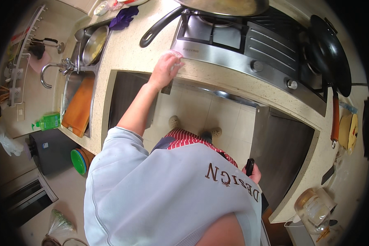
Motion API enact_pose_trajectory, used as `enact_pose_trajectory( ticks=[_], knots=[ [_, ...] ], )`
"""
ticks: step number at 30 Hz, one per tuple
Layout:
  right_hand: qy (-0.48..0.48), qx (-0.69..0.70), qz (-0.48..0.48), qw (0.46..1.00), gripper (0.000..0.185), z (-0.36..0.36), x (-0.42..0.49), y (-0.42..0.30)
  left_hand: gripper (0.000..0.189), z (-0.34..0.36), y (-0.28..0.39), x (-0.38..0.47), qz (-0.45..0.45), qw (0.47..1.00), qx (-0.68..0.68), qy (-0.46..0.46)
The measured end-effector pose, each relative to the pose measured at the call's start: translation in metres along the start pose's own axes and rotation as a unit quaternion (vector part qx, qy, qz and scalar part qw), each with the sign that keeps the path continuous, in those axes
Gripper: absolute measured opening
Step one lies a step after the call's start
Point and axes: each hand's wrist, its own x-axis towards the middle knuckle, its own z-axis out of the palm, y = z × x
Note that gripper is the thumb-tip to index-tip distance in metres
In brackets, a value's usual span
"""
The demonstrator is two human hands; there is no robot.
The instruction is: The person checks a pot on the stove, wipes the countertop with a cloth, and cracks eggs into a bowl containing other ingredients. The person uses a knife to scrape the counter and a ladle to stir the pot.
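Observation:
My left hand (pixel 164 71) grips a pink and white cloth (pixel 174 54) at the front left corner of the steel gas hob (pixel 213 58), where it meets the speckled countertop. Just above it, the black handle (pixel 160 27) of a large pan (pixel 224 6) points down to the left; the pan is on the left burner. Low by my right side, partly hidden by my sweatshirt, my right hand (pixel 255 174) is closed round a black handle (pixel 249 167). What that handle belongs to cannot be told.
A black wok (pixel 329 55) with a wooden handle leans on the right burner. Left, the sink holds a metal pan (pixel 95 46) and a wooden cutting board (pixel 78 107); a purple cloth (pixel 124 17) lies beside it. Cupboard doors (pixel 284 147) stand below the counter, and a glass jar (pixel 312 210) is at far right.

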Motion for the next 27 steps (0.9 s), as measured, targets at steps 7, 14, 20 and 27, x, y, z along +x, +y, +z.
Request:
enact_pose_trajectory(
  ticks=[7,14,20,27],
  knots=[
    [0.008,-0.087,0.004,0.996,0.013,0.053,-0.026,-0.029,0.015,-0.055,-0.066,-0.035,-0.059,0.997,0.035,0.031],
    [-0.033,-0.13,-0.034,0.99,0.017,0.129,-0.031,-0.063,0.012,-0.111,-0.146,-0.065,-0.103,0.99,0.07,0.064],
    [-0.049,-0.145,-0.055,0.987,0.014,0.183,-0.028,-0.089,0.01,-0.14,-0.199,-0.074,-0.122,0.967,0.121,0.189],
    [-0.084,-0.233,-0.139,0.959,0.014,0.241,-0.002,-0.129,0.025,-0.135,-0.223,-0.039,-0.279,0.906,-0.127,0.292]
  ],
)
